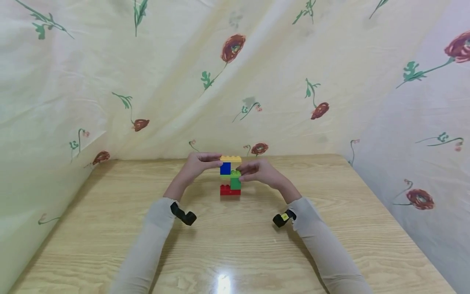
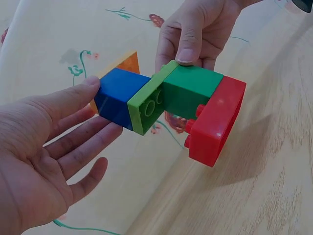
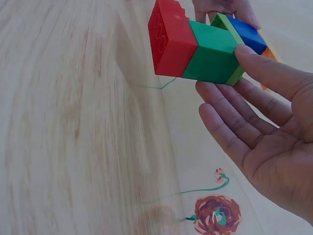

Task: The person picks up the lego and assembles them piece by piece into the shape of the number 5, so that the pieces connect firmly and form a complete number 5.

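Note:
A stack of toy building bricks is held up between both hands, and the red brick's hollow underside shows in the right wrist view. At the bottom is the red brick (image 1: 230, 191), with a dark green brick (image 1: 236, 183) on its right end. A thin light-green plate (image 2: 146, 105) joins that brick to a blue brick (image 1: 225, 168), and an orange-yellow plate (image 1: 231, 159) tops it. My left hand (image 1: 196, 166) pinches the stack at the blue brick and top plate. My right hand (image 1: 260, 173) pinches it around the light-green plate and the green brick's upper end.
Below the stack lies a wood-grain table (image 1: 235, 253), its far edge just behind the hands. Cloth (image 1: 176, 81) printed with red flowers hangs behind and at both sides. A black wrist camera (image 1: 183, 214) sits on the left sleeve, another (image 1: 282, 218) on the right.

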The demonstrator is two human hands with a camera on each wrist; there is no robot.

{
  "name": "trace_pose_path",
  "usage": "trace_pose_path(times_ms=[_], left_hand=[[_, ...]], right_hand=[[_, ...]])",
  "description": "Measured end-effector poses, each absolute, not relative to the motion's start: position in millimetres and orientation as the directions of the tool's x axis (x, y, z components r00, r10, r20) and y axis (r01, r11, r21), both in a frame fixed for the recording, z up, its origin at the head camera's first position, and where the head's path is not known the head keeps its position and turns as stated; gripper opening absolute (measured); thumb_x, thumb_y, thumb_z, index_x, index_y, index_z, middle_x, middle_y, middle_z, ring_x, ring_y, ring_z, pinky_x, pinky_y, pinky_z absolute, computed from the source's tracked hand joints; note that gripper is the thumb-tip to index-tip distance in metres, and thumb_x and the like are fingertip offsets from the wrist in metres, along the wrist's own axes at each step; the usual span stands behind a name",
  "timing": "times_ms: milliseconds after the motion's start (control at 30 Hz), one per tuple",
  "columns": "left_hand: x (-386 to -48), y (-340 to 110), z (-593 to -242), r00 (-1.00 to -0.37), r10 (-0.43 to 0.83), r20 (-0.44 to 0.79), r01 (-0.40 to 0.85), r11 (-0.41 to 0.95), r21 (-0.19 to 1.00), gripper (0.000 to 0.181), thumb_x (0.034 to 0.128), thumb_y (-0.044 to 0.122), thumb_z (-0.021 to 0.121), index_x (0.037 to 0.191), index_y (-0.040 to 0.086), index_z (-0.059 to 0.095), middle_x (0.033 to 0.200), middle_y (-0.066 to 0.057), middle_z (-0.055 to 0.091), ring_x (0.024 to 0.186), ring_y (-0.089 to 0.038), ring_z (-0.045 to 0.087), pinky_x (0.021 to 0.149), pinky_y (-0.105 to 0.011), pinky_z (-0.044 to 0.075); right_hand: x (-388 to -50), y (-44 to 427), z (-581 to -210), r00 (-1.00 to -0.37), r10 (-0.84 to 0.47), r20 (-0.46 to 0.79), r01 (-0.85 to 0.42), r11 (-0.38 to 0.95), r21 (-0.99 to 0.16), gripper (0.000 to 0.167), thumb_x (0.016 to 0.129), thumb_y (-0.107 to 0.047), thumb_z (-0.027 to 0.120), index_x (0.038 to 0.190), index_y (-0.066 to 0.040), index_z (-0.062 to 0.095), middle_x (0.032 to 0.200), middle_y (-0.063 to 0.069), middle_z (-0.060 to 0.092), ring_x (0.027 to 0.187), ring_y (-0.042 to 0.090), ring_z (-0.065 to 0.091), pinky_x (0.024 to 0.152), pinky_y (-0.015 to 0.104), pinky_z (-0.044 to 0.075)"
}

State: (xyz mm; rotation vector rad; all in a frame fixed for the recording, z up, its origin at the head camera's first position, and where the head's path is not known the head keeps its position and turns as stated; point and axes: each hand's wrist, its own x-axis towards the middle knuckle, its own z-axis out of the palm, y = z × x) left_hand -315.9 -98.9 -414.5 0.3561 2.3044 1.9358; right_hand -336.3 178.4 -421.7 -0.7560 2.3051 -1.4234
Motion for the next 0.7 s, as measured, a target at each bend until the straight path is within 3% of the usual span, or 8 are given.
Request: trace_pose_path(times_ms=[467, 700], left_hand=[[-321.8, -107.7, -411.8, -0.958, 0.276, -0.078, -0.008, 0.245, 0.969, 0.044, 0.0891, 0.029, 0.08, 0.127, 0.01, 0.072, 0.127, -0.013, 0.072, 0.118, -0.029, 0.068, 0.114, -0.056, 0.041], [-323.2, -111.3, -414.3, -0.941, 0.307, -0.142, -0.046, 0.299, 0.953, 0.044, 0.0924, 0.032, 0.076, 0.131, 0.011, 0.07, 0.122, -0.013, 0.074, 0.12, -0.031, 0.067, 0.115, -0.054, 0.041]], right_hand=[[-334.3, 176.5, -425.1, -0.801, -0.595, -0.063, -0.194, 0.358, -0.913, 0.04, 0.091, -0.019, 0.078, 0.127, -0.003, 0.07, 0.127, 0.013, 0.072, 0.11, 0.02, 0.07, 0.096, 0.038, 0.057], [-332.0, 173.4, -427.0, -0.779, -0.614, -0.13, -0.122, 0.352, -0.928, 0.041, 0.093, -0.016, 0.076, 0.129, 0.0, 0.067, 0.126, 0.016, 0.071, 0.109, 0.03, 0.073, 0.095, 0.041, 0.058]])
